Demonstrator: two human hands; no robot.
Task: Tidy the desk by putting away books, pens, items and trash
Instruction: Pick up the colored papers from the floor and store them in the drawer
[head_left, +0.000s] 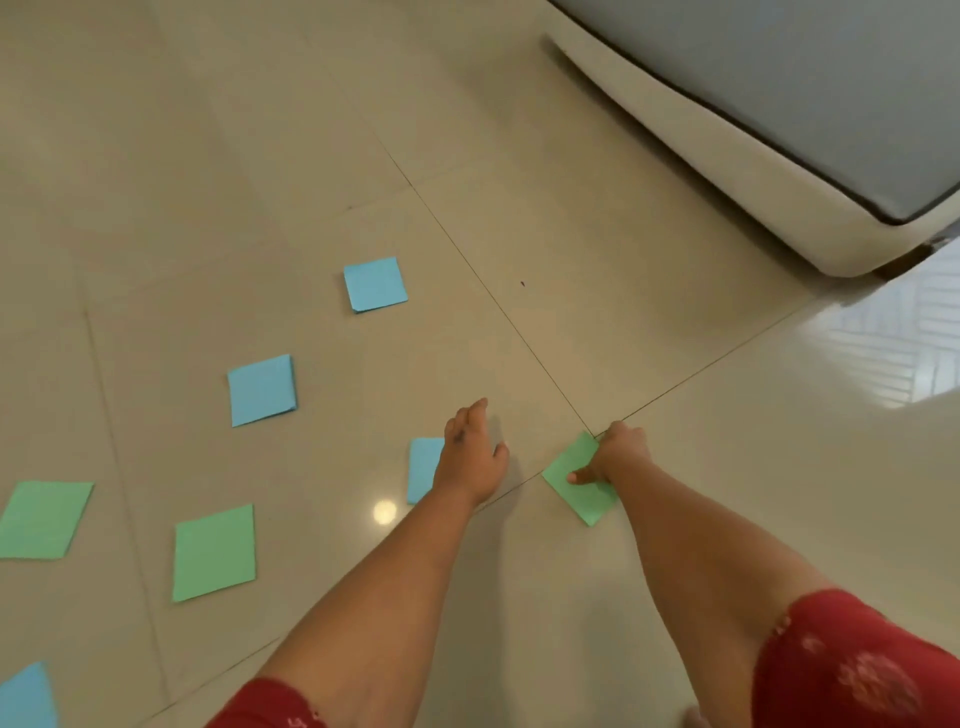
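At the bottom edge, red patterned sleeves cover both upper arms, and a blue paper square is cut off by the lower left corner. A little farther out on the glossy beige tiled floor lie two green paper squares, one at the left edge and a larger-looking one beside it, apart from each other. Beyond them both bare forearms reach down to the floor. The right hand grips a green paper square lying where the tile joints meet, thumb pressed on top and the other fingers curled at its far edge. The left hand hangs just above the floor with relaxed, slightly spread fingers, holding nothing; it partly hides a blue paper square behind its wrist. Farther on lie two more blue squares, one to the left and another beyond it, well apart. At the far right stands a cream-framed piece of furniture with a grey top.
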